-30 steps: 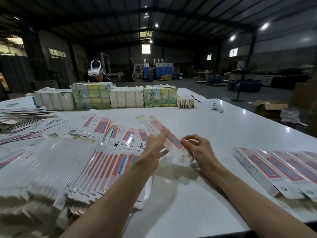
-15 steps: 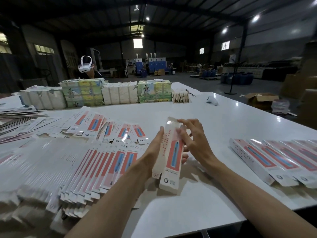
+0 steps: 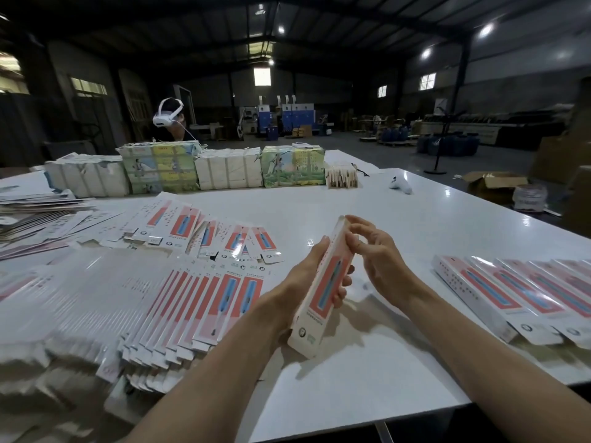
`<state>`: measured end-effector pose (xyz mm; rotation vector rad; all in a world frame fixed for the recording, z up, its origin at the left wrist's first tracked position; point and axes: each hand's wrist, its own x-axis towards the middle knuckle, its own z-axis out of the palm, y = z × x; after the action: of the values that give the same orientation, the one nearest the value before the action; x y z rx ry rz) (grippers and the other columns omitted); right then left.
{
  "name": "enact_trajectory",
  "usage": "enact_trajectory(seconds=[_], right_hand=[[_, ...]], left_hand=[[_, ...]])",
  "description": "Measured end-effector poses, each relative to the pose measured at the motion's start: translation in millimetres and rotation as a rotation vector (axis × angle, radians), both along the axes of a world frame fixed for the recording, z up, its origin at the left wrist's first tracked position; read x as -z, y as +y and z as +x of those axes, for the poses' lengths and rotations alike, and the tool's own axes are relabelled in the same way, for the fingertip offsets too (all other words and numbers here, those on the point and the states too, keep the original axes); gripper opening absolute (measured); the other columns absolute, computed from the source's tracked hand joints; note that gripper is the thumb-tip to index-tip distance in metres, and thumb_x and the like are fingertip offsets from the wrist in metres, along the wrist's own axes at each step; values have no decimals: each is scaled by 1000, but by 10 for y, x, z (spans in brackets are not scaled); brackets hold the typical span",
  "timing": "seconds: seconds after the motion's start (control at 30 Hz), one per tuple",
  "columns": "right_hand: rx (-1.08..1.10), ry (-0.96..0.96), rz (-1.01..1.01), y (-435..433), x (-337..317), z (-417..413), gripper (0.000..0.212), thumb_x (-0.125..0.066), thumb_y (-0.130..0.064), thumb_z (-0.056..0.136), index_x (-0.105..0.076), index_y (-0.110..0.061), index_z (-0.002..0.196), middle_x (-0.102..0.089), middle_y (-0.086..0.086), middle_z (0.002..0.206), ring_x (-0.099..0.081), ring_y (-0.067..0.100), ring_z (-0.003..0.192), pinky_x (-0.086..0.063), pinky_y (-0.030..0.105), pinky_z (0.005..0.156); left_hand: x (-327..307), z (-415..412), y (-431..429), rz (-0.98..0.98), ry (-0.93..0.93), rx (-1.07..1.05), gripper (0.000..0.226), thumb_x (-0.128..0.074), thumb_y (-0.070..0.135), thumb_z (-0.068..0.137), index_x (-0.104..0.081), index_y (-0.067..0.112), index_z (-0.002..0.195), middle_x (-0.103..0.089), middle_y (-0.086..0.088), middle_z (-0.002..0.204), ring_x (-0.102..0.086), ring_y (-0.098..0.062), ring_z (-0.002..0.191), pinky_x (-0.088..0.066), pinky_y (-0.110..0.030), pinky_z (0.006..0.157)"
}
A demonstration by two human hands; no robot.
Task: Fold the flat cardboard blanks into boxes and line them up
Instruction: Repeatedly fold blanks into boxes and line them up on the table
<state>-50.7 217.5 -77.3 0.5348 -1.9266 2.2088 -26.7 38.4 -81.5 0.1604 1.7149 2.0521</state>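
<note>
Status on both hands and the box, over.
Left hand grips long red-and-white cardboard box. Right hand open, fingertips at its top end. Nothing blocks folded-box row.

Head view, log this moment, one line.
left hand grips box | right hand touches box top | folded boxes right | blanks left

A long, narrow box (image 3: pixel 323 292), white with a red panel and a blue stripe (its sides squared up), is gripped in the left hand (image 3: pixel 303 276), tilted with its top end leaning away. Flat blanks (image 3: pixel 204 302) of the same print lie fanned in overlapping rows to its left. Finished boxes (image 3: pixel 511 292) lie side by side on the right.
</note>
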Motion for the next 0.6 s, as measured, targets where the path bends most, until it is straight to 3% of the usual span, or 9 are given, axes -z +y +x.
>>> enact_trajectory(seconds=[0.07, 0.17, 0.33, 0.47, 0.53, 0.6], right_hand=[[-90, -12, -85, -19, -2, 16, 28, -66, -19, 100, -70, 7, 108, -58, 7, 141, -55, 28, 124, -46, 45, 105], [1, -5, -58, -49, 22, 6, 35, -75, -26, 97, -70, 1, 118, -63, 15, 133, -60, 29, 122, -46, 51, 115], [17, -89, 73, -120, 141, -13, 55, -80, -54, 87, -57, -36, 134, -73, 8, 122, -73, 29, 112, -53, 56, 108], [-15, -78, 120, -144, 181, -20, 45, -74, -57, 92, -58, -41, 131, -78, 12, 104, -77, 34, 101, -57, 58, 100], [5, -65, 121, -123, 150, -9, 41, -73, -58, 93, -58, -43, 129, -78, 10, 102, -77, 38, 96, -63, 55, 90], [33, -34, 132, -96, 133, 3, 35, -72, -52, 96, -59, -43, 127, -78, 9, 103, -76, 39, 97, -65, 49, 86]], left_hand=[[-8, -2, 42, 35, -72, 20, 76, -57, 80, 85, -59, 7, 107, -63, -6, 78, -58, -15, 55, -54, -26, 54], [-6, -19, 68, 159, -175, -8, 68, -56, 76, 90, -55, 8, 100, -55, -4, 72, -50, -13, 48, -50, -22, 48], [-49, -11, 28, 411, -266, -86, 58, -51, 66, 100, -52, 9, 113, -54, -6, 72, -53, -13, 47, -52, -22, 47], [5, 12, 20, 325, -143, -128, 57, -50, 66, 101, -65, 15, 124, -73, -12, 85, -73, -23, 69, -63, -35, 61], [38, 18, 29, 217, -49, -195, 52, -48, 67, 101, -68, 25, 124, -80, -13, 102, -79, -34, 90, -66, -46, 78], [46, 10, 53, 161, -13, -254, 47, -49, 62, 102, -62, 27, 131, -80, -13, 106, -78, -38, 97, -63, -52, 92]])
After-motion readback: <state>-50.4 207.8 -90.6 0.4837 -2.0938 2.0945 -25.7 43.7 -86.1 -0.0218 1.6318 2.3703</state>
